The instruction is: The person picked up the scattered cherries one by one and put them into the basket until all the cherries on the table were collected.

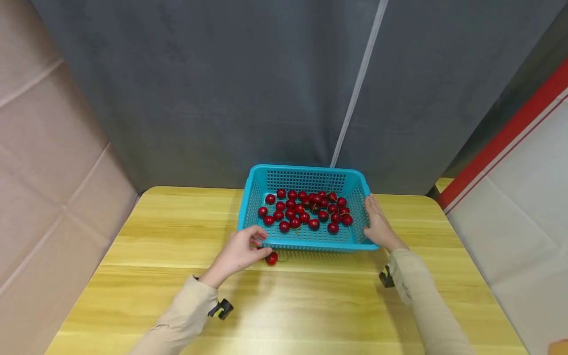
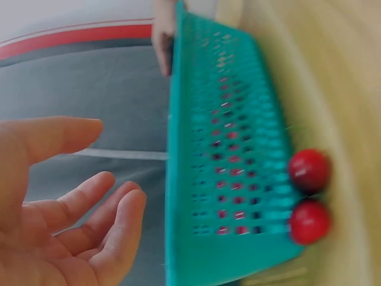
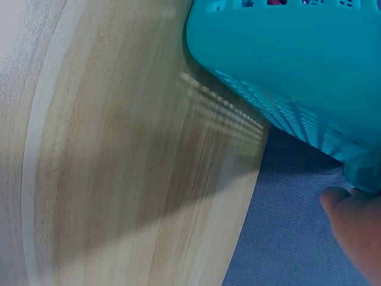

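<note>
A blue plastic basket (image 1: 288, 245) with perforated walls holds many dark red cherries (image 1: 295, 223). My left hand (image 1: 239, 249) hovers by its front left corner, thumb and fingers spread apart with nothing between them. In the left wrist view, a gap separates those fingers from the basket wall (image 2: 202, 256). Two loose cherries (image 2: 309, 221) lie on the table against the basket's front side, partly hidden by the left hand in the head view. My right hand (image 1: 380, 227) rests along the basket's right side, fingers extended; only part of this hand (image 3: 357, 232) shows in the right wrist view, close to the rim.
The basket stands at the back edge of a light wooden table (image 1: 310, 305). Behind it hangs a dark grey curtain (image 1: 222, 98). Pale padded panels (image 1: 53, 197) rise at the left, and a white wall with a red stripe (image 1: 501, 133) is on the right.
</note>
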A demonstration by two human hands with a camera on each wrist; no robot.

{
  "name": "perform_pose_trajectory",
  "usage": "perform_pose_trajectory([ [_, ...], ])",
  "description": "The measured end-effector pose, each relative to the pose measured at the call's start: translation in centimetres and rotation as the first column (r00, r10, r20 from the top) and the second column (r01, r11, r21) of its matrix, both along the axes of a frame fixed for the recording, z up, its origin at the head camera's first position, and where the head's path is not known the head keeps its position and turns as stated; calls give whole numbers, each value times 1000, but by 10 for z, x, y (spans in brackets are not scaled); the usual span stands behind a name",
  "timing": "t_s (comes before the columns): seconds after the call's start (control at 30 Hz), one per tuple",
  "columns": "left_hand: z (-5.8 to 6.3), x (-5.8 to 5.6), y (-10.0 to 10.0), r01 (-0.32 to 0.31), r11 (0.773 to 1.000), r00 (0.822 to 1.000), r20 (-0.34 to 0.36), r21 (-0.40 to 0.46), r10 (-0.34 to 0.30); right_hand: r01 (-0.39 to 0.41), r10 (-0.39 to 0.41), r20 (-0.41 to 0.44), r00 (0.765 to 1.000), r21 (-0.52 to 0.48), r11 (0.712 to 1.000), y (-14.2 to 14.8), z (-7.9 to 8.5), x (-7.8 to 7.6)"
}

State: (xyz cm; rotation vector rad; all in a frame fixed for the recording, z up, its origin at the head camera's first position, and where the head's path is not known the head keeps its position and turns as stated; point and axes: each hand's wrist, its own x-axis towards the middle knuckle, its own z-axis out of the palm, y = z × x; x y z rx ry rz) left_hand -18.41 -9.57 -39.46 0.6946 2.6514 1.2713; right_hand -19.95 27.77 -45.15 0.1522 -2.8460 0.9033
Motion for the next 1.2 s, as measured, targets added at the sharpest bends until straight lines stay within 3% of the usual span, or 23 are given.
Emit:
perform_pose_trajectory([
  [0.2, -36, 12, 0, 51, 998, 998, -40, -35, -52, 4, -4, 3, 1000, 7, 1000, 0, 1, 0],
  [0.33, -59, 9, 4, 66, 993, 992, -98, -94, -75, 6, -6, 13, 1000, 6, 1000, 1, 2, 0],
  [0.47, -74, 5, 10, 65, 989, 989, -124, -136, -82, 8, -8, 21, 1000, 9, 1000, 1, 1, 0],
  [0.63, -86, 1, 17, 41, 980, 977, -198, -194, -80, 1, -1, 10, 1000, 4, 1000, 0, 0, 0],
  [0.77, -95, -1, 21, 12, 968, 952, -293, -251, -88, 0, 0, 6, 1000, 1, 1000, -1, 0, 0],
  [1.07, -110, -4, 29, 2, 963, 905, -410, -270, -117, 5, -5, -8, 1000, 7, 1000, -1, 0, 1],
  [1.2, -108, -5, 30, 0, 966, 908, -405, -260, -108, 8, -8, -8, 1000, 6, 1000, -1, -1, 0],
])
